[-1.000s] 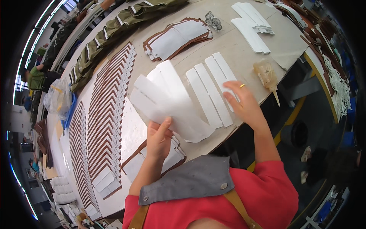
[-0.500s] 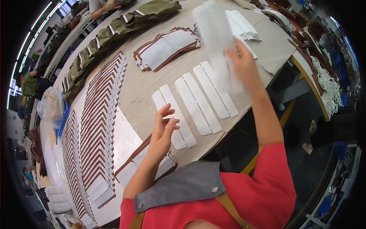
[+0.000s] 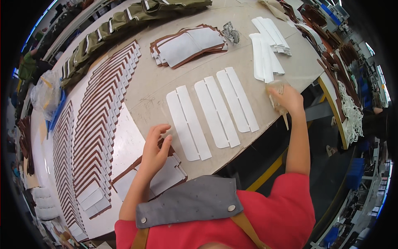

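Note:
My right hand [image 3: 289, 98] is closed around a translucent squeeze bottle [image 3: 280, 108] whose thin pointed nozzle tips downward, at the table's right edge. My left hand [image 3: 153, 154] holds nothing; its fingers are curved and apart. It hovers over a stack of brown pieces with white panels [image 3: 168, 179] at the near edge. Between the hands lie three flat white strip panels, a left one [image 3: 185, 124], a middle one [image 3: 214, 110] and a right one [image 3: 236, 97], each with a lengthwise slit line. Loose white strips [image 3: 261, 58] lie just beyond the bottle.
Overlapping brown-and-white pieces [image 3: 105, 120] run in long rows on the left. Brown-edged white panels [image 3: 190, 43] are piled at the back, beside a crumpled grey lump [image 3: 231, 33]. Olive fabric [image 3: 120, 25] lies far left. White cords [image 3: 350, 116] hang at right.
The white strips my right hand was carrying now lie by the far right pile. That hand has come nearer and grips the squeeze bottle. My left hand has shifted left, off the left panel.

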The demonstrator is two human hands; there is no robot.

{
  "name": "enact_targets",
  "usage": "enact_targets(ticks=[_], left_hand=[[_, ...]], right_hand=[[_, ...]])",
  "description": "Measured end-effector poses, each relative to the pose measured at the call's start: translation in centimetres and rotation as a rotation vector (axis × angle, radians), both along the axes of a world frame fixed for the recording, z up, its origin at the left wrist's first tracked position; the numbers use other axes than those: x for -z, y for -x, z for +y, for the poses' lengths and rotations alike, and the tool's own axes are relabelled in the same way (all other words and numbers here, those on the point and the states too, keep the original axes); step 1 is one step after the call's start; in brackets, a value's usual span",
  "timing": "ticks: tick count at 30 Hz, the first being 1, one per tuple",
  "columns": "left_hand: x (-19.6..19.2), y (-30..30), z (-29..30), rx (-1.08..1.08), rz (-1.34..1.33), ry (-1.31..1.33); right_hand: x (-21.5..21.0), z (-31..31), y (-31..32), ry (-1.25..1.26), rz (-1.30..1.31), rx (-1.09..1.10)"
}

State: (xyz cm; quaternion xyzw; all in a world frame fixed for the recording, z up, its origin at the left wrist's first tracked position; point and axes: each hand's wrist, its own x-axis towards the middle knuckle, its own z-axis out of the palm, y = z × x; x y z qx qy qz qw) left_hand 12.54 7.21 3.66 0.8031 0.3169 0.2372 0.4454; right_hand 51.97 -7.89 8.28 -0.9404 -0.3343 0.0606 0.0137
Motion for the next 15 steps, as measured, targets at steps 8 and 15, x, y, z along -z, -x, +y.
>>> enact_targets(ticks=[8,15], left_hand=[[1.8,-0.7,-0.8,0.094,0.171,-0.378],[2.6,-0.6,-0.5,0.104,0.190,-0.458]], right_hand=[[3.1,-2.3,-1.8,-0.601,0.757,-0.014],[4.4,6.2,4.2,-1.149,1.388,-0.272]])
